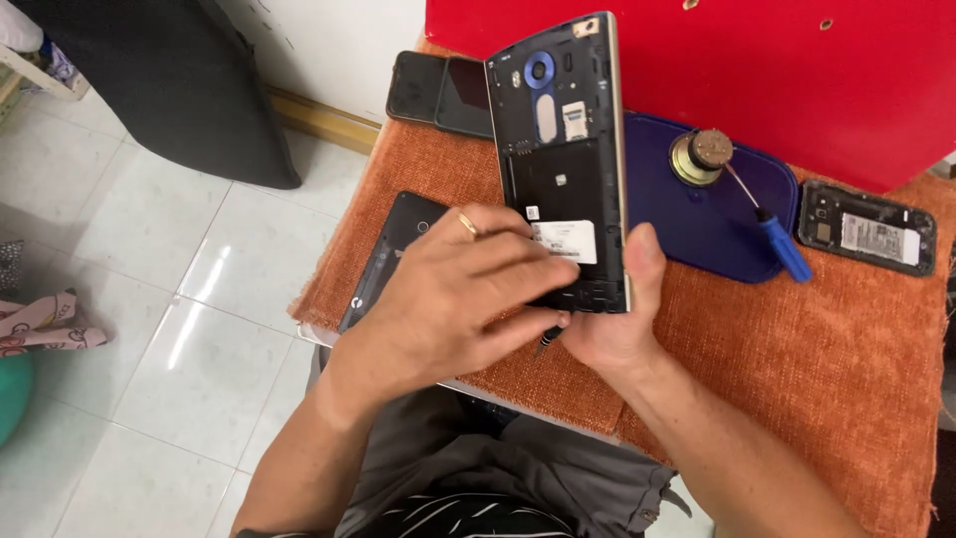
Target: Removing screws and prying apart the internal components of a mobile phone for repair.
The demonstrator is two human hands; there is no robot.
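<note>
Looks like mid-teardown: right hand (pixel 612 324) grips the open-backed phone (pixel 563 169) upright, left hand (pixel 463 289) at 9 o'clock pinching a small screwdriver (pixel 546 339) near its bottom edge, so probably screws next.

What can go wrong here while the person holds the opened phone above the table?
1. The opened phone is held upright near its lower end only, by the right hand; it may tip or slip.
2. The left hand works a small screwdriver at the bottom edge; the tip might slip and scratch exposed parts.
</note>
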